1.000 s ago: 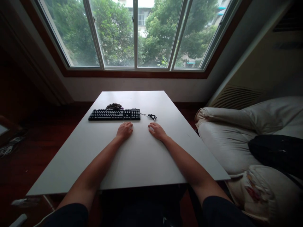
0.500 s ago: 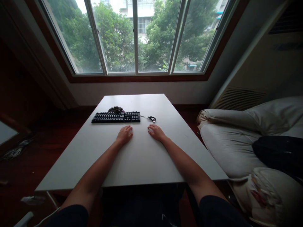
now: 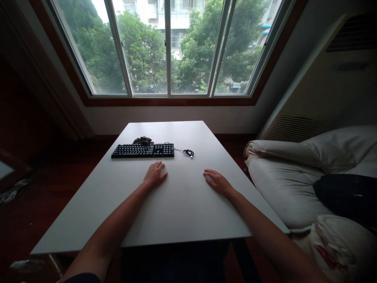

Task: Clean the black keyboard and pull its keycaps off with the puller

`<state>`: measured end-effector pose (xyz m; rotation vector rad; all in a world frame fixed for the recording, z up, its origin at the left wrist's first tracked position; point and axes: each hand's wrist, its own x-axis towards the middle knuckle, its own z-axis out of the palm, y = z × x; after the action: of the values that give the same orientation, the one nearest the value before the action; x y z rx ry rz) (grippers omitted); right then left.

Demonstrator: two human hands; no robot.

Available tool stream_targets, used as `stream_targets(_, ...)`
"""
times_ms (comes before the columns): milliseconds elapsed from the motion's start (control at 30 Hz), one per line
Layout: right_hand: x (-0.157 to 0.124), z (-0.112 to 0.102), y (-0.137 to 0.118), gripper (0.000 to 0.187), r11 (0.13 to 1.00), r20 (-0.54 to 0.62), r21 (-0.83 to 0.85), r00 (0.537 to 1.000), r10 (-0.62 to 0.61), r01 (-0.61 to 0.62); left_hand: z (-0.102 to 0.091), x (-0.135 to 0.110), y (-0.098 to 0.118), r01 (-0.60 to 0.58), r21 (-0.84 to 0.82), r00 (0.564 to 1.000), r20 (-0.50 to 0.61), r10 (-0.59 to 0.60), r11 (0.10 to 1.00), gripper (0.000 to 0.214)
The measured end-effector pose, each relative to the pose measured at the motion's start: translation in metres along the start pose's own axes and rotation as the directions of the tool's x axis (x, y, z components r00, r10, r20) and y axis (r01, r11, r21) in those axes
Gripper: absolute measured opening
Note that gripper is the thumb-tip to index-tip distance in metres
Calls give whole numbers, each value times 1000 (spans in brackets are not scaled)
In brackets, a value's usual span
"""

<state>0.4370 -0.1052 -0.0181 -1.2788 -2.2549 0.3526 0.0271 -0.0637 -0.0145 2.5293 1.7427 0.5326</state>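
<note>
My left hand (image 3: 154,174) rests on the white table (image 3: 176,212) just below the keyboard, palm down with its fingers apart and nothing in it. My right hand (image 3: 217,181) is over the right part of the table, fingers stretched to the left, holding nothing. The black keyboard (image 3: 143,151) lies across the table beyond my left hand. From its right end runs a thin cable, bundled in a dark coil (image 3: 188,152) with a light plug tip. A dark crumpled bundle (image 3: 143,140), perhaps cloth, sits right behind the keyboard; its kind is unclear.
A pale padded sofa (image 3: 279,177) stands close along the table's right side, with a dark bag-like item (image 3: 347,196) on it. Behind the table is a wide window (image 3: 169,59). Loose cables (image 3: 13,192) lie on the dark red floor at the left.
My right hand has moved to the right and nearer to me, away from the cable coil. My left hand stays near its place, with the fingers more spread. The view has tilted slightly.
</note>
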Motion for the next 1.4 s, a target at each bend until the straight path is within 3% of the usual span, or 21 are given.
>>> stream_targets(133, 0, -3, 4, 30, 995, -58, 9, 994, 97, -97, 1, 0, 0, 7, 7, 999, 36, -8, 1000, 55)
stream_targets(267, 7, 7, -9, 30, 989, -93, -111, 992, 85, -95, 3, 1, -2, 4, 24, 996, 93, -6, 1000, 59)
stream_targets(400, 16, 17, -27, 36, 973, -51, -218, 996, 70, -79, 7, 3, -5, -13, 42, 990, 143, 7, 999, 63)
stream_targets(633, 73, 40, -72, 40, 975, 179, -187, 980, -88, 121, 8, 4, -8, -37, 57, 982, 189, 26, 998, 68)
stream_targets(833, 115, 79, -99, 46, 976, 156, -176, 983, -99, 126, 8, 4, -9, -45, 56, 987, 158, 36, 997, 68)
stream_targets(967, 113, 92, -95, 46, 977, 112, -157, 985, -131, 148, 5, 8, -7, -62, 60, 990, 132, 53, 996, 65)
stream_targets(1133, 105, 87, -85, 44, 974, 89, -107, 978, -189, 198, 6, 10, 0, -32, 46, 997, 77, 29, 998, 58)
stream_targets(1267, 105, 88, -85, 44, 977, 95, -127, 983, -159, 171, 9, 8, 2, -13, 26, 998, 60, 11, 1000, 59)
stream_targets(1400, 106, 92, -90, 59, 972, 139, -210, 987, -76, 104, 10, 7, 2, -31, 31, 996, 81, 28, 999, 69)
